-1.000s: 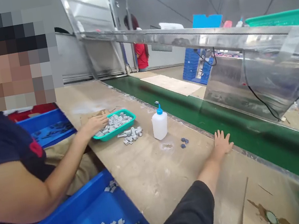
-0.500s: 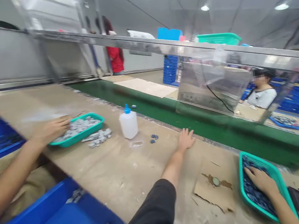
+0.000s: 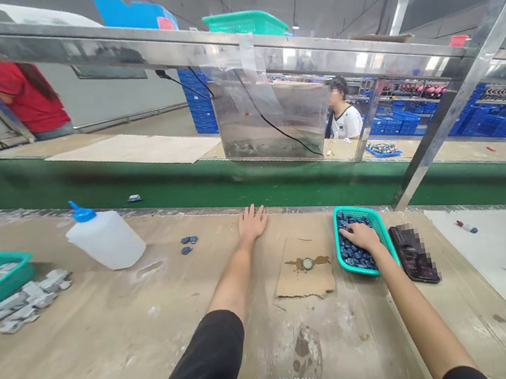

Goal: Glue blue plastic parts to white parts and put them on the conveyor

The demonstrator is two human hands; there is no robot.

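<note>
My left hand [image 3: 252,222] lies flat near the far edge of the table, fingers spread, holding nothing. Over in a small green basket [image 3: 342,258], my right hand [image 3: 362,236] rests on many small dark blue pieces [image 3: 358,260]; its fingers look loosely apart, with no piece visibly gripped. Between my arms a torn piece of cardboard [image 3: 298,285] carries a bottle cap [image 3: 307,263] in a brown wet stain. Left of my left hand are several loose dark blue pieces [image 3: 188,249] and a white squeeze bottle [image 3: 109,239] with a blue nozzle, which appears tilted.
A dark phone [image 3: 412,253] lies right of the basket. At left stand a green tray [image 3: 19,274] and grey pieces [image 3: 34,302]. Beyond the table runs a green belt [image 3: 176,196] under a metal frame [image 3: 331,50]. A person in white [image 3: 347,122] sits across.
My view has swung right and levelled, so the neighbour's arm on the left is out of sight. My left hand remains on the table and my right hand in the basket.
</note>
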